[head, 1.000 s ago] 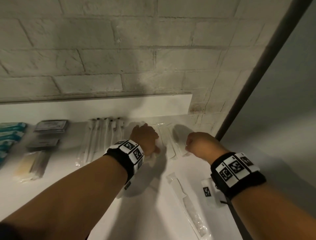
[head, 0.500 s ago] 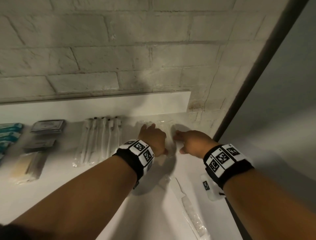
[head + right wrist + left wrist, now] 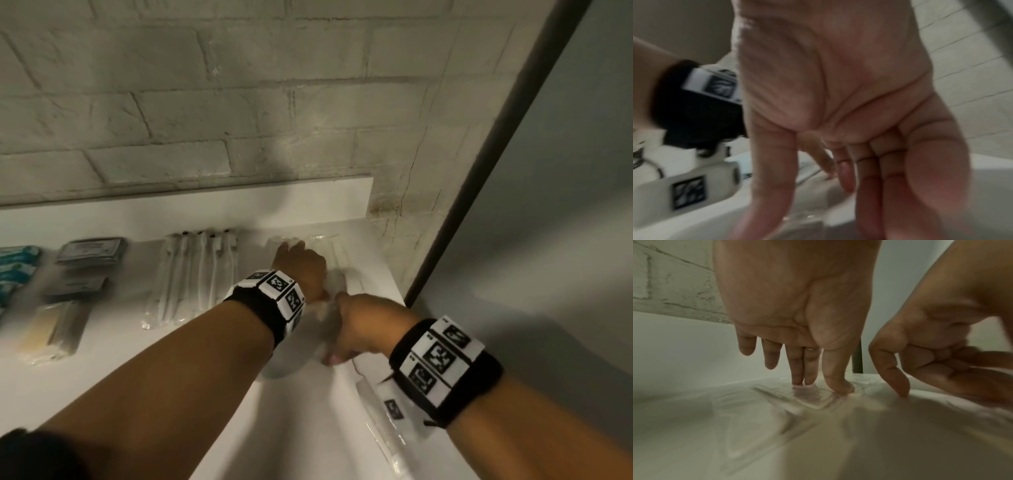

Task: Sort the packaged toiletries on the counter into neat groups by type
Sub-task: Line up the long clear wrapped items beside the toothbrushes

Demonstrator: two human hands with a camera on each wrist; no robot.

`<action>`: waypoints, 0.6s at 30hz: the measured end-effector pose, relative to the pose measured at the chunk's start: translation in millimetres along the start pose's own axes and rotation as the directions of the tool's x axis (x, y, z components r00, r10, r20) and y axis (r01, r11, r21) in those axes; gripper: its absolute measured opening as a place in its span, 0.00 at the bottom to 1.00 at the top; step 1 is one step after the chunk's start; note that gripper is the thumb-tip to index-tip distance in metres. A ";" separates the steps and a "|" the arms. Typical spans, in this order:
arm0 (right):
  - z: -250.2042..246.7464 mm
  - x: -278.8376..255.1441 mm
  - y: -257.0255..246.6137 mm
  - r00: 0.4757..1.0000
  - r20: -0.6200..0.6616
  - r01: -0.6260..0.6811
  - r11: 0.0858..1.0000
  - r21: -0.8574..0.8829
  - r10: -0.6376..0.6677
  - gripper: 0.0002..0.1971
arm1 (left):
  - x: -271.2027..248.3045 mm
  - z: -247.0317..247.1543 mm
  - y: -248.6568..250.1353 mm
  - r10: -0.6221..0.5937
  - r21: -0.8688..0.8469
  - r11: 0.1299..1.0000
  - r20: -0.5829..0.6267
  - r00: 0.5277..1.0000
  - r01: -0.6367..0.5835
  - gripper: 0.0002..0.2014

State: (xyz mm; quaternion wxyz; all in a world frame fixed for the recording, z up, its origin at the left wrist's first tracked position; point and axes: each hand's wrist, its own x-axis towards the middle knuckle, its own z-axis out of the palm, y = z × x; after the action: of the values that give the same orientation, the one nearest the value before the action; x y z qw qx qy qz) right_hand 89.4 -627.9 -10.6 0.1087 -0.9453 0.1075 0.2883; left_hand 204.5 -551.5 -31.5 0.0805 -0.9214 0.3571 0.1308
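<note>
Both hands have shifted since earlier: on the white surface, left hand presses straight fingers on clear packets by the wall, right hand spread beside; light, slippery film, best pinched at edges.

Under your left hand the clear wrappers are thin glossy plastic film, crinkled and catching highlights where your fingertips press them. The counter beneath you is smooth, white and faintly sheeny. Behind it, the wall is rough painted brick, matt, with cracked, grimy joints. To your left, the toothbrush packets look like clear shiny film too, and the grey sachets have a duller, foil-like surface. Your wristbands are matt black cloth carrying smooth white printed tiles.
</note>
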 end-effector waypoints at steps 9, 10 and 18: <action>13.6 -0.9 -17.4 1.000 0.020 -0.025 0.999 0.049 0.024 0.37 | 0.1 1.5 -1.1 -0.007 -0.019 1.000 0.013 1.000 0.007 0.32; 12.7 -2.7 -15.2 1.000 0.013 0.002 0.999 0.046 -0.003 0.31 | -0.1 2.1 -1.3 -0.007 -0.022 1.000 0.012 1.000 0.008 0.32; -66.0 -16.7 43.7 0.911 -0.374 0.024 0.881 0.473 0.176 0.10 | -0.4 -1.1 -8.0 -0.013 -0.086 0.996 -0.012 1.000 0.012 0.36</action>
State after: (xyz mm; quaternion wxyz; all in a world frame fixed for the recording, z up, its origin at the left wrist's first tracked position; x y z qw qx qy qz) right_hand 98.6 -684.9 46.1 0.2971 -0.9246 0.2317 0.0555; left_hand 209.9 -545.7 -29.9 0.0394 -0.9269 0.3461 0.1398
